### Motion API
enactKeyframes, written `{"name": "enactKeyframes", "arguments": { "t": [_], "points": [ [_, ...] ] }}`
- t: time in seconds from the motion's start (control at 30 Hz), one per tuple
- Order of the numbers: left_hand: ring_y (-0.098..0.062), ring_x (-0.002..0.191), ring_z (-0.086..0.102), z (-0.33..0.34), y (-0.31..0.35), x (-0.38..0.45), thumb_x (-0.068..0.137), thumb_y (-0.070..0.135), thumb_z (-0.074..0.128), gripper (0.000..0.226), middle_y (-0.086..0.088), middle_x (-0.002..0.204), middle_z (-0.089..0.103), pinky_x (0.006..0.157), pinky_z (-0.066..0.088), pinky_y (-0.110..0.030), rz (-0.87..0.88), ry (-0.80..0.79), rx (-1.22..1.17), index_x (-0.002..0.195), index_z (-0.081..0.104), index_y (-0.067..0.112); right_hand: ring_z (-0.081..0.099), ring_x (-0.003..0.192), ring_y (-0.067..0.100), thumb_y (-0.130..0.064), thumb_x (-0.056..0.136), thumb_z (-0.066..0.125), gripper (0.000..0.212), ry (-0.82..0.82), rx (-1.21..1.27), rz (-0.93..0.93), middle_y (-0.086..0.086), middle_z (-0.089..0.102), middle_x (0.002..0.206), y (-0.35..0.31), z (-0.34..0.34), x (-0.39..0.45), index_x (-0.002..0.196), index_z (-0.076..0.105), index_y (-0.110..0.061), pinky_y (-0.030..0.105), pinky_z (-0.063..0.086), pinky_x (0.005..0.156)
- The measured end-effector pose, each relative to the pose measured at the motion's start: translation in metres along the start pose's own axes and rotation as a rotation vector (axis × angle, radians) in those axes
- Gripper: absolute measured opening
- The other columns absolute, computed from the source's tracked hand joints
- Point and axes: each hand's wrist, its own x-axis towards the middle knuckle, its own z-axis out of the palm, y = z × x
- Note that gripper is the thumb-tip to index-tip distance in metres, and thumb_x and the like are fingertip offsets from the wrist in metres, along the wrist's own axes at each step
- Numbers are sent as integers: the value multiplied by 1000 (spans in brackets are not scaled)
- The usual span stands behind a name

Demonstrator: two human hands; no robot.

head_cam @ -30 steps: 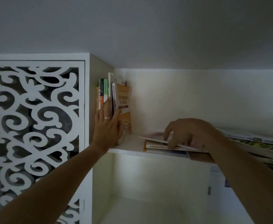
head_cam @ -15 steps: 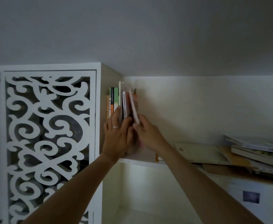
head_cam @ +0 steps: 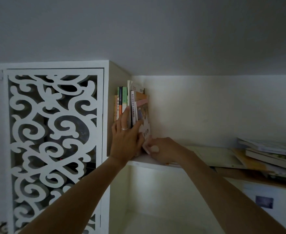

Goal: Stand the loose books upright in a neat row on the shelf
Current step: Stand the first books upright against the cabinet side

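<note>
Left hand [head_cam: 125, 141] lay flat against the upright row of books [head_cam: 122, 102] at the shelf's [head_cam: 149, 162] left end, fingers straight, ring on one. Right hand [head_cam: 162, 148] pinched the bottom corner of the pink-covered book [head_cam: 144, 115], the row's rightmost, standing slightly tilted. Loose books [head_cam: 270, 157] stayed stacked flat at the shelf's right. White fretwork panel [head_cam: 54, 141] stood left of the row.

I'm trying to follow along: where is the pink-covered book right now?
The pink-covered book stands at the right end of the upright row, far left on the shelf, between the left hand and right hand.
</note>
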Motion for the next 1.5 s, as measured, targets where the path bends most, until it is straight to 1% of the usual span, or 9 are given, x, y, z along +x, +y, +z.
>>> {"name": "enactKeyframes", "arguments": {
  "t": [0.23,0.4,0.5,0.63,0.77,0.83,1.03,1.3,1.5],
  "points": [
    [-40,148,26,-1,1,0,92,38,65,43,-18,167,14,109,39,-55,-5,-1,-13,133,62,26,39,141,20,-73,70,76,88,-345,-260,218,-11,34,158,50,-51,-30,147,46,-44,39,36,113],
    [-41,147,27,-2,2,-1,93,39,59,42,-18,167,14,109,38,-55,0,12,-19,133,62,24,55,120,15,-73,62,82,79,-243,-112,185,-12,55,135,76,-51,-37,133,58,-45,39,46,106],
    [-41,147,28,-3,2,-1,95,40,56,42,-19,166,16,109,38,-55,6,14,-17,133,62,24,61,113,12,-59,73,82,59,-193,-103,106,-11,63,123,78,-55,-43,126,65,-38,36,50,101],
    [-42,147,29,-3,2,-1,95,39,60,41,-20,167,16,110,37,-55,3,15,-19,133,63,24,62,79,21,-24,83,71,12,137,-154,3,1,59,87,82,-49,-45,93,65,-24,28,45,60],
    [-42,145,32,-3,1,-1,93,38,59,41,-21,166,19,108,38,-53,6,22,-14,132,64,24,58,111,29,-31,85,73,65,-185,-324,179,8,53,131,84,-44,-47,144,45,-37,35,50,85],
    [-41,145,32,-3,2,-1,93,37,59,41,-21,165,20,107,38,-52,6,30,-11,131,64,23,57,116,28,-33,91,67,60,-239,-434,225,8,51,140,86,-41,-47,147,47,-31,37,51,94],
    [-40,147,29,-1,3,-2,94,38,60,43,-18,167,16,109,40,-55,-19,16,-34,134,61,25,65,87,28,-26,99,51,27,318,-207,167,14,66,118,81,-42,-31,123,60,-15,32,51,63],
    [-40,145,34,2,2,-3,103,39,54,54,-16,167,15,110,40,-53,-37,69,-29,155,44,30,64,103,40,-29,103,52,27,840,246,185,18,68,121,10,-22,20,123,59,-13,40,57,84],
    [-37,143,40,-1,3,-2,103,40,50,39,-18,163,28,110,40,-49,-71,101,-73,139,48,23,69,97,30,-18,102,58,17,1115,684,122,14,73,107,-16,-12,37,108,66,-3,7,40,68]
  ]
}}
